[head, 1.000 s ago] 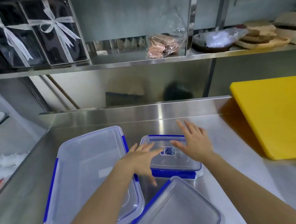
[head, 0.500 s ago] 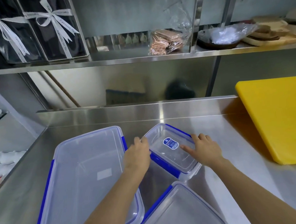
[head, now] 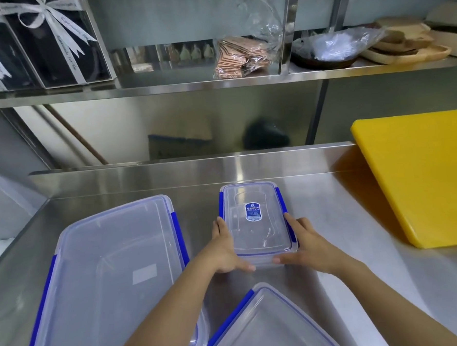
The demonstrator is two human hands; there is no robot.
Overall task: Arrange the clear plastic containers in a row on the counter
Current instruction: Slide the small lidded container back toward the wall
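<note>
Steel counter (head: 332,220) under a cluttered shelf (head: 163,87), yellow board (head: 423,177) at far right. Small box (head: 255,219) now squared up, long side running away, no longer skewed as half a second ago; clasped at its near corners by left hand (head: 225,249) and right hand (head: 305,244). Big box (head: 107,273) alongside at left, third box (head: 269,328) nearest, angled and not yet lined up.

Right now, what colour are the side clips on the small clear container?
Blue, on the small clear plastic container; head view.
</note>
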